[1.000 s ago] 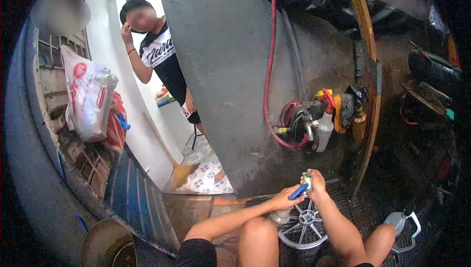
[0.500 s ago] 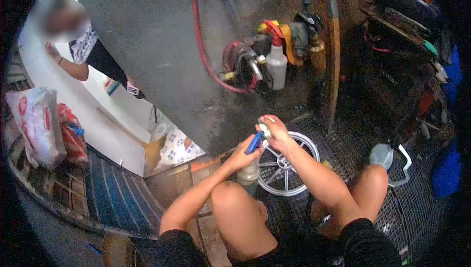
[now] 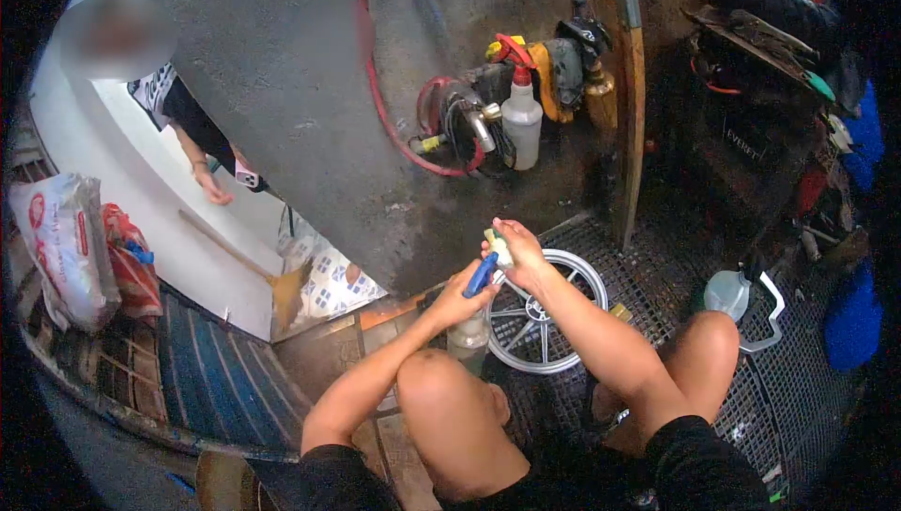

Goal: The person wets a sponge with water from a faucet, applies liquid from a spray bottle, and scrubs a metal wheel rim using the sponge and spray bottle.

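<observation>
My left hand (image 3: 460,299) is closed around the neck of a spray bottle (image 3: 467,337) with a blue trigger head. The bottle's translucent body hangs below my fingers, just left of a white spoked wheel (image 3: 598,312). Pinched in my right hand (image 3: 522,256) is a small pale yellow and green sponge (image 3: 500,250). The blue head is right beside the sponge; whether they touch I cannot tell. Behind both hands, the wheel lies on the black grid mat, partly covered by my right forearm.
A red-topped spray bottle (image 3: 522,126) stands beside a coiled red hose (image 3: 434,107). On the right are a clear jug (image 3: 726,295) and a blue container (image 3: 852,319). Another person (image 3: 178,117) stands at the left near a broom (image 3: 286,290) and plastic bags (image 3: 66,253).
The other person's raised hand has dropped to their side. My hands remain close together with the spray bottle and sponge, and the view has shifted slightly.
</observation>
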Demonstrator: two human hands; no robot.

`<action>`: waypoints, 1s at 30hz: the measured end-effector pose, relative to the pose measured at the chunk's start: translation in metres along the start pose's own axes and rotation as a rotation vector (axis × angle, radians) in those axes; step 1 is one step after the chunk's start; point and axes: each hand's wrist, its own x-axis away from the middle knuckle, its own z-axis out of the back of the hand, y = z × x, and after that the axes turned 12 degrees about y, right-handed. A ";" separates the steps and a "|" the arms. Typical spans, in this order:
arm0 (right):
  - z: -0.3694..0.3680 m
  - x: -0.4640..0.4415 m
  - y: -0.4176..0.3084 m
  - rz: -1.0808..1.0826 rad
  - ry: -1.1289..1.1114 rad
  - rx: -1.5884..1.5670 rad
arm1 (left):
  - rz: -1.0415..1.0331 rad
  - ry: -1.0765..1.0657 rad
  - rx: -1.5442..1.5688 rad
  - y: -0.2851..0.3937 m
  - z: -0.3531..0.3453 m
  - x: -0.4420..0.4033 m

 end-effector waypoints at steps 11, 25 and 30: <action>0.037 -0.026 0.022 0.124 0.085 0.084 | -0.218 -0.011 -0.002 -0.033 0.006 0.005; 0.333 -0.025 0.169 0.088 -0.340 2.256 | -0.088 0.483 0.191 -0.063 0.037 0.061; 0.312 0.037 0.169 0.261 -0.540 2.225 | 0.038 0.793 0.114 -0.059 0.018 0.131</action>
